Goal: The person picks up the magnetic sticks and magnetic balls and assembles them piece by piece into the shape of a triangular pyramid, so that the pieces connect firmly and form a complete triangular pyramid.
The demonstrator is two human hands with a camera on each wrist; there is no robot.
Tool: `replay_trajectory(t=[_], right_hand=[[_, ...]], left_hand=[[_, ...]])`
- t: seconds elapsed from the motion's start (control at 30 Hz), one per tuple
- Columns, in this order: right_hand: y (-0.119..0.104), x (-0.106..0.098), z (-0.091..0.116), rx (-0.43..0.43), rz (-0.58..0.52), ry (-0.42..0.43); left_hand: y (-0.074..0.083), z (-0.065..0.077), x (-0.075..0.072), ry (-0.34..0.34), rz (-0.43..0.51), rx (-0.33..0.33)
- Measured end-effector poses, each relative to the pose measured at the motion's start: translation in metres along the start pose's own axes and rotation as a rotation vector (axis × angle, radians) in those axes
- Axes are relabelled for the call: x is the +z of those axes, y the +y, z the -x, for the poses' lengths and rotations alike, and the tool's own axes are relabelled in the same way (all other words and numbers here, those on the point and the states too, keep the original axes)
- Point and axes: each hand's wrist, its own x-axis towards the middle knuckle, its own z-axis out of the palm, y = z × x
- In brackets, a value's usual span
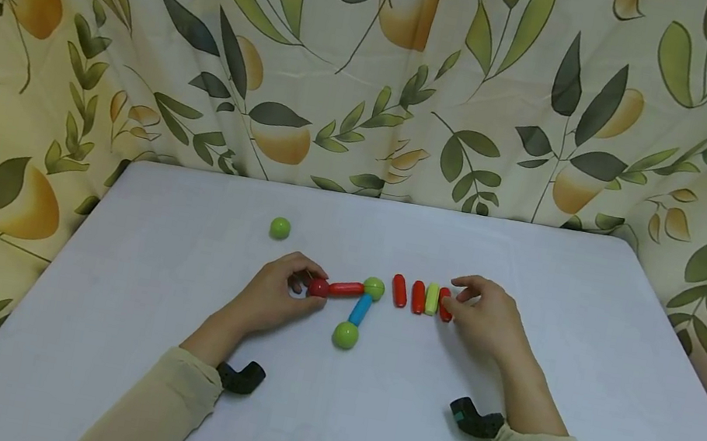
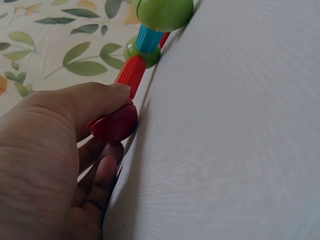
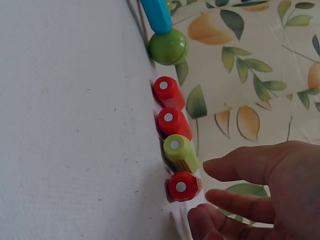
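Observation:
My left hand (image 1: pixel 270 292) pinches a dark red ball (image 2: pixel 117 124) between thumb and fingers. From that ball a red rod (image 1: pixel 346 289) runs to a green ball (image 1: pixel 373 288), where a blue rod (image 1: pixel 360 310) leads toward me to another green ball (image 1: pixel 345 335). Beside the right end of a row of short rods is my right hand (image 1: pixel 489 315), its fingers loosely bent. Nearest its fingertips lies a red rod (image 3: pixel 184 187), then a yellow-green rod (image 3: pixel 180 151) and two more red rods (image 3: pixel 173 122). Pale round discs show on the rod ends in the right wrist view.
A loose green ball (image 1: pixel 280 228) sits toward the back left of the white table (image 1: pixel 387 431). Behind the table's far edge hangs a curtain (image 1: pixel 371 121) printed with leaves and fruit. Black wrist cameras (image 1: pixel 242 377) stick out beside both cuffs.

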Motion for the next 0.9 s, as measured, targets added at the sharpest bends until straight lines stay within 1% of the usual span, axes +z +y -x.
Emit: replay_trajectory(t=[0.13, 0.37, 0.53, 0.67, 0.9], right_hand=[[-0.0008, 0.0019, -0.0008, 0.004, 0.019, -0.020], [-0.0010, 0.0034, -0.0012, 0.014, 0.029, -0.026], [-0.0013, 0.0037, -0.0012, 0.028, 0.054, -0.017], [-0.0012, 0.0040, -0.0015, 0.047, 0.074, -0.013], [-0.0018, 0.0046, -0.0019, 0.078, 0.077, -0.016]], left_hand=[[-0.0007, 0.0003, -0.0005, -0.004, 0.016, -0.013], [0.0003, -0.0005, -0.0018, -0.015, 0.018, -0.032], [0.0018, -0.0019, -0.0026, -0.025, 0.012, -0.029], [0.0021, -0.0017, -0.0031, -0.021, 0.009, -0.024], [0.0013, 0.0002, -0.0041, -0.012, 0.037, -0.020]])
